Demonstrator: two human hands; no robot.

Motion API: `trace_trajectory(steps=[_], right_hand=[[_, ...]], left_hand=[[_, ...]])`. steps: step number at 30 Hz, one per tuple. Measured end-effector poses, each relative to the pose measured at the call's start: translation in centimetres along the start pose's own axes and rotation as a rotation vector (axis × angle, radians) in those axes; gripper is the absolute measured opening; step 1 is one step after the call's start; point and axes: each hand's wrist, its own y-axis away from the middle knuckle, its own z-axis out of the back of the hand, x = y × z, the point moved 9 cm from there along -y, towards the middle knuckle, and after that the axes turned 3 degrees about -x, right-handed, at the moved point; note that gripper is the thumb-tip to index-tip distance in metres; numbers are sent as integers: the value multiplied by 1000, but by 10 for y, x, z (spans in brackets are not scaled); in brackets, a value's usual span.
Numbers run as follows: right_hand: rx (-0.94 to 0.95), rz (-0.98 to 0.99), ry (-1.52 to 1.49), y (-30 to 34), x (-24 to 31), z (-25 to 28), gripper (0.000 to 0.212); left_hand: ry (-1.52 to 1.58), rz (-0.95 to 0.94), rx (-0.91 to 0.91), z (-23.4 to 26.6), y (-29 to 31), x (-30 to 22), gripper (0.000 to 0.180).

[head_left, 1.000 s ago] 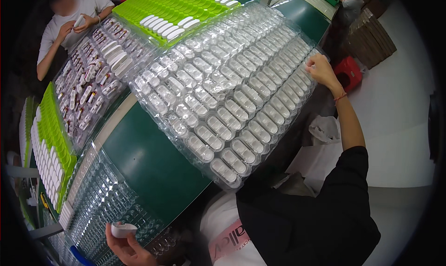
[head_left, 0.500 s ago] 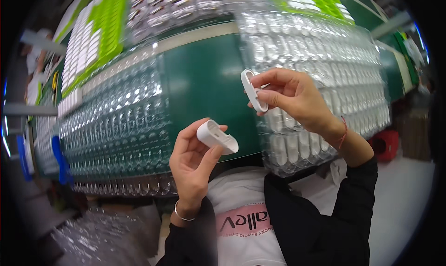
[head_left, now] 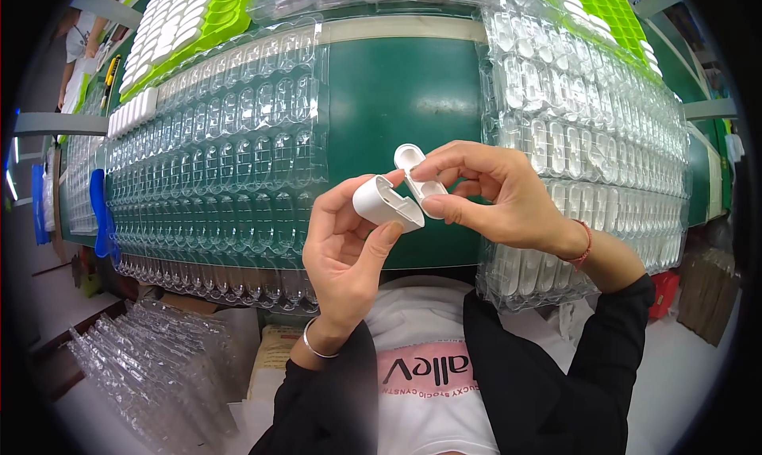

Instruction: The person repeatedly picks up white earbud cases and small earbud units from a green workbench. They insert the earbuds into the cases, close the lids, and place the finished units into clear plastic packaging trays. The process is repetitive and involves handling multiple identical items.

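My left hand (head_left: 340,252) is closed around a small white plastic case shell (head_left: 385,203), tilted with its hollow side toward the right. Between the thumb and fingers of my right hand (head_left: 508,191) is a slim oval white plastic insert (head_left: 409,156) with a rounded recess at each end. Both pieces are close together over the green tabletop (head_left: 405,82), the insert just right of the shell's opening. Whether they touch I cannot tell. My right fingers cover part of the insert's middle.
Left of my hands lies a clear blister tray (head_left: 222,165). On the right, another clear tray (head_left: 591,141) carries rows of white pieces. Green trays (head_left: 230,10) with white pieces stand at the back. Stacked clear trays (head_left: 151,375) are below the table, and a person (head_left: 82,38) is far left.
My right hand has brought the insert left and down toward the shell, turning its recessed face into view. The left hand still holds the shell. The whole view has shifted.
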Motion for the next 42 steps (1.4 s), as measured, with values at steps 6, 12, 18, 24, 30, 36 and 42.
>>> trace_trajectory(steps=[6,12,18,24,30,36,42], right_hand=[[-49,74,2,0,-3,2,21],[-61,98,49,0,-1,2,20],[-57,113,54,0,-1,2,20],[-86,160,116,0,6,1,17],[-118,222,164,0,8,4,14],[-126,286,222,2,13,3,14],[-134,360,288,3,19,1,15]], left_hand=[[-86,-26,10,-1,-1,1,44],[-91,-15,4,1,1,3,44],[-71,-9,22,1,0,5,43],[88,53,-40,6,1,8,43],[163,168,-62,10,8,17,44],[174,207,-36,5,5,22,44],[158,210,2,5,6,25,41]])
